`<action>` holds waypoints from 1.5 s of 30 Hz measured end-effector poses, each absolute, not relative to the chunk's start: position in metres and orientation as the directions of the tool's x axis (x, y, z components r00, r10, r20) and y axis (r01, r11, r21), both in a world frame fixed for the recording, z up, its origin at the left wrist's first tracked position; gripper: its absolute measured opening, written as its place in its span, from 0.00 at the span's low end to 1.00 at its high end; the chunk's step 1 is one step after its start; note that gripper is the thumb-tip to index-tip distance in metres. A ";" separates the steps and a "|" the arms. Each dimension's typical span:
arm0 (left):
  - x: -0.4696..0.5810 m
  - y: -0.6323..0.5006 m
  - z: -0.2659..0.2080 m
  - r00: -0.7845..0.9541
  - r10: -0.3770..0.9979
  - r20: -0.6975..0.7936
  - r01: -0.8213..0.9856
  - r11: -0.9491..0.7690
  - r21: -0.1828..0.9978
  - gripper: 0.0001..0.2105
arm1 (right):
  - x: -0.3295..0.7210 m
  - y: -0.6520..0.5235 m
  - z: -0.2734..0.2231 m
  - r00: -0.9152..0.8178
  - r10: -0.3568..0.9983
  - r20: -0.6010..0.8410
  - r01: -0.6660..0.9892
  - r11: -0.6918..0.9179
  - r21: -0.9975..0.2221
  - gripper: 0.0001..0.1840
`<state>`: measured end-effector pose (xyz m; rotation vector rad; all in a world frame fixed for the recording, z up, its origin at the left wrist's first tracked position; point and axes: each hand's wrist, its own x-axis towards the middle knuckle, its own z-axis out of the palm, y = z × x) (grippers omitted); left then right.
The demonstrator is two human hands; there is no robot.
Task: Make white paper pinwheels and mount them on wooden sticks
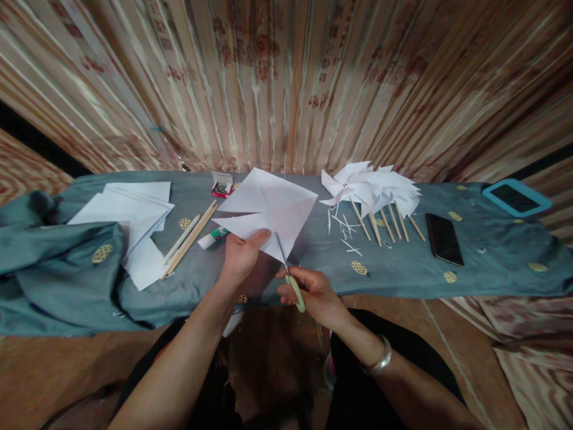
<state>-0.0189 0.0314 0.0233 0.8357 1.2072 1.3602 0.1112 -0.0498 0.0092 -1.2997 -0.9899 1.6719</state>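
Observation:
A square sheet of white paper [286,203], creased and slit from its left corner, is held up over the cloth-covered table. My left hand [244,254] pinches its lower left edge, thumb on top. In my right hand [313,292] is a pair of scissors [296,292] with pale green handles. Their blades lie at the paper's near corner, pointing toward its middle. Just behind my left hand lies a green and white tube [212,237], partly hidden by the paper. A small red box of metal pins [221,186] stands open beyond the paper's left side.
White paper sheets [120,206] and wooden sticks [190,239] lie left on the grey tablecloth [277,286]. Several paper pinwheels [371,185] on sticks and thin paper scraps [344,224] are to the right, then a phone [444,239] and a blue-framed device [517,198]. A curtain [286,89] hangs behind.

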 end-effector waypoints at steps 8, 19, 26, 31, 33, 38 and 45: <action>-0.019 0.030 0.021 -0.159 0.976 -0.149 -0.262 0.104 0.960 0.10 | 0.114 -0.050 0.008 -0.185 0.924 -0.335 -0.090 -0.356 -0.930 0.21; -0.017 0.026 0.023 -0.147 0.974 -0.171 -0.264 0.128 0.956 0.09 | 0.115 -0.049 0.006 -0.174 0.926 -0.334 -0.087 -0.353 -0.932 0.21; -0.017 0.025 0.022 -0.122 0.973 -0.197 -0.284 0.156 0.946 0.10 | 0.115 -0.048 0.007 -0.169 0.927 -0.334 -0.088 -0.352 -0.932 0.22; -0.016 0.022 0.018 -0.107 0.980 -0.166 -0.272 0.132 0.953 0.11 | 0.117 -0.046 0.012 -0.167 0.934 -0.315 -0.074 -0.331 -0.941 0.22; -0.016 0.021 0.017 -0.103 0.981 -0.166 -0.281 0.132 0.951 0.11 | 0.117 -0.045 0.013 -0.172 0.930 -0.324 -0.073 -0.340 -0.938 0.22; -0.016 0.022 0.017 -0.092 0.981 -0.174 -0.306 0.138 0.942 0.11 | 0.118 -0.046 0.009 -0.163 0.927 -0.337 -0.047 -0.349 -0.936 0.22; -0.015 0.020 0.019 -0.083 0.978 -0.190 -0.302 0.157 0.940 0.09 | 0.119 -0.043 0.013 -0.175 0.930 -0.324 -0.056 -0.338 -0.940 0.21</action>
